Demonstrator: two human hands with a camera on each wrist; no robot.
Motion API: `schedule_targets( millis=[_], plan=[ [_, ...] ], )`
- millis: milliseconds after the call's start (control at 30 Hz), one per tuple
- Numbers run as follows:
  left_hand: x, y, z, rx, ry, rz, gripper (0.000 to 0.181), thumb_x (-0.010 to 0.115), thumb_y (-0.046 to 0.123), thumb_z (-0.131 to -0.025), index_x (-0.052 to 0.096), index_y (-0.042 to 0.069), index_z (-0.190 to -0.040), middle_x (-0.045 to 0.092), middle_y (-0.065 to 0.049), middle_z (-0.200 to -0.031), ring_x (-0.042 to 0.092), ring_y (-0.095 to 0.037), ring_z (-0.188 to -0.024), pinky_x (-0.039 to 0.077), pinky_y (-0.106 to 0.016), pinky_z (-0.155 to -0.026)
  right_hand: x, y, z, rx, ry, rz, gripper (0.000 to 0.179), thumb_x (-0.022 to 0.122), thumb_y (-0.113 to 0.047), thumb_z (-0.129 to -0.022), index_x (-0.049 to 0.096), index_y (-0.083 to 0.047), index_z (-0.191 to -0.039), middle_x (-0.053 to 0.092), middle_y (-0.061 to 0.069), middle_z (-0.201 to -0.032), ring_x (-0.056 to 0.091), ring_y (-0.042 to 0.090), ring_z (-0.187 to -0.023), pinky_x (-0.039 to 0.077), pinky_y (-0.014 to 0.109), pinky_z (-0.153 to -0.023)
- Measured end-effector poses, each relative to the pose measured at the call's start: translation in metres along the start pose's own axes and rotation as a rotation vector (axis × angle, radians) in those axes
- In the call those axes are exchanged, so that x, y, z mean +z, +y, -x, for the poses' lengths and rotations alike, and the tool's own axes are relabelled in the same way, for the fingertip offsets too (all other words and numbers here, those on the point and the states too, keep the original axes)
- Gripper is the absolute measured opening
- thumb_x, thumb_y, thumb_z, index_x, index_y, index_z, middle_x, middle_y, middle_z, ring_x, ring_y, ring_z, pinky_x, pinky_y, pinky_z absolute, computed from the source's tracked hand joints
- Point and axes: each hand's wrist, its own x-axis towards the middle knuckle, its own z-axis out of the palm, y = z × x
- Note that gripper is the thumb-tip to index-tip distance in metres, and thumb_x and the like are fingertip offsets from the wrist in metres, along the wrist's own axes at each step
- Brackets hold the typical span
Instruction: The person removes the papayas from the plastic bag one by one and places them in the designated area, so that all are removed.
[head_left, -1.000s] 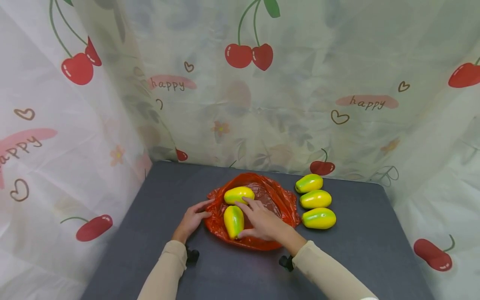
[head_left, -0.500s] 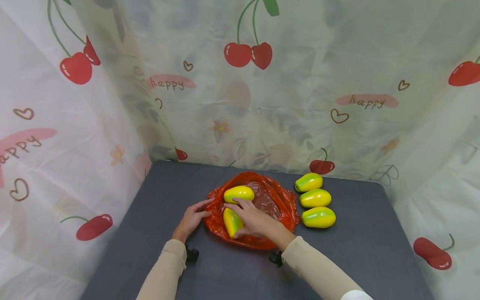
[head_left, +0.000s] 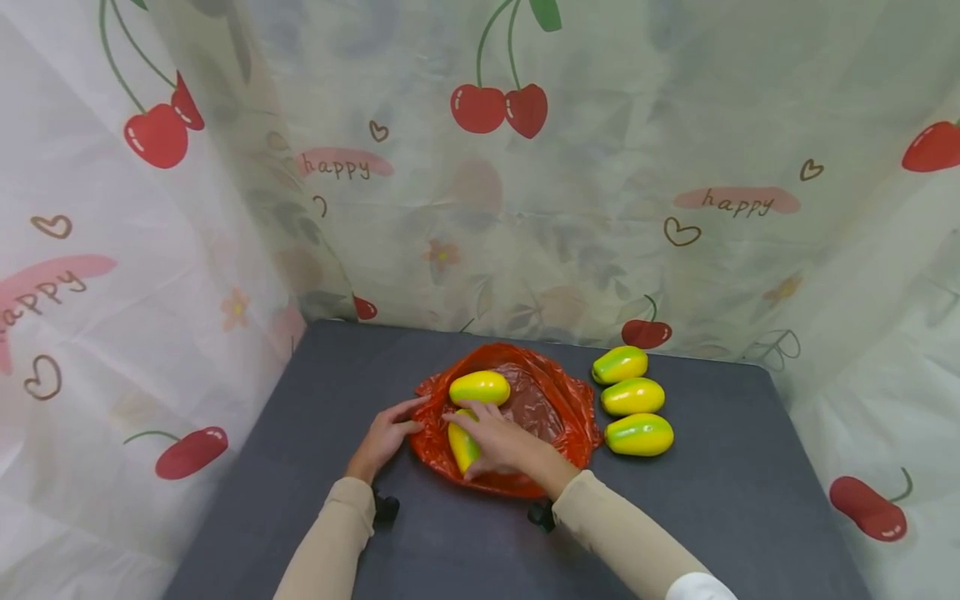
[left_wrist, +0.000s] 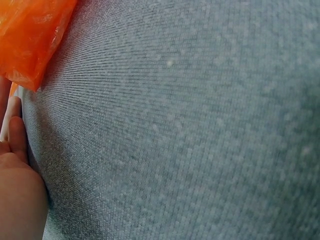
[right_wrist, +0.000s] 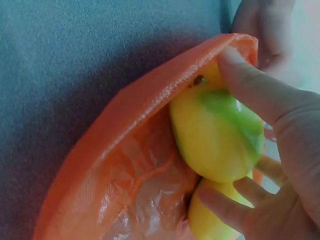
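A red plastic bag (head_left: 536, 404) lies with its mouth spread on the table. Inside are two yellow-green papayas: the far papaya (head_left: 480, 388) lies crosswise, and the near papaya (head_left: 463, 450) points toward the front rim. My right hand (head_left: 498, 442) holds the near papaya from above, thumb at its front end and fingers curved over the far side. In the right wrist view this papaya (right_wrist: 220, 135) sits between thumb and fingers. My left hand (head_left: 386, 436) rests against the bag's left edge, its fingers fairly straight; the fingertips are partly hidden by the bag in the left wrist view.
To the right of the bag, three more papayas stand in a column: a far one (head_left: 619, 365), a middle one (head_left: 633, 397) and a near one (head_left: 640, 435). The dark grey table (head_left: 720, 500) is bounded by a printed curtain (head_left: 585, 208) behind and at both sides.
My right hand has moved left from beside the near papaya to over it, its fingers now bent around the fruit. The left hand and the bag have stayed in place.
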Motion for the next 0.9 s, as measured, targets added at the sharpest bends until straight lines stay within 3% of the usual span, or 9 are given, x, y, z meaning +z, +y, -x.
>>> schedule_targets(
  millis=[300,600,900],
  plan=[
    [0.0004,0.0004,-0.0001,0.003,0.008,-0.007,0.045,0.064,0.023,-0.095,0.064,0.035,-0.139,0.049,-0.006,-0.158,0.037,-0.035,-0.152,0.022,-0.065,-0.124,0.0008,-0.0033,0.0016,0.009,0.003,0.050,0.088,0.086,-0.037,-0.079,0.043,-0.024,-0.155,0.027,0.011,-0.165,0.030,0.035,-0.149,0.041,0.057,-0.118],
    [0.0007,-0.0015,-0.0002,0.018,0.017,-0.017,0.045,0.064,0.023,-0.095,0.064,0.034,-0.139,0.051,-0.006,-0.157,0.039,-0.033,-0.151,0.023,-0.063,-0.125,0.0002,-0.0016,0.0006,0.020,-0.011,0.051,0.087,0.084,-0.040,-0.081,0.043,-0.026,-0.156,0.028,0.008,-0.166,0.031,0.033,-0.149,0.039,0.056,-0.120],
    [0.0008,-0.0018,0.0001,0.017,0.015,-0.015,0.045,0.064,0.023,-0.095,0.064,0.036,-0.138,0.050,-0.005,-0.158,0.038,-0.034,-0.152,0.023,-0.064,-0.124,-0.0065,-0.0032,0.0026,0.017,0.016,0.012,0.085,0.085,-0.038,-0.080,0.044,-0.027,-0.154,0.029,0.008,-0.165,0.030,0.036,-0.148,0.035,0.070,-0.115]
  ],
)
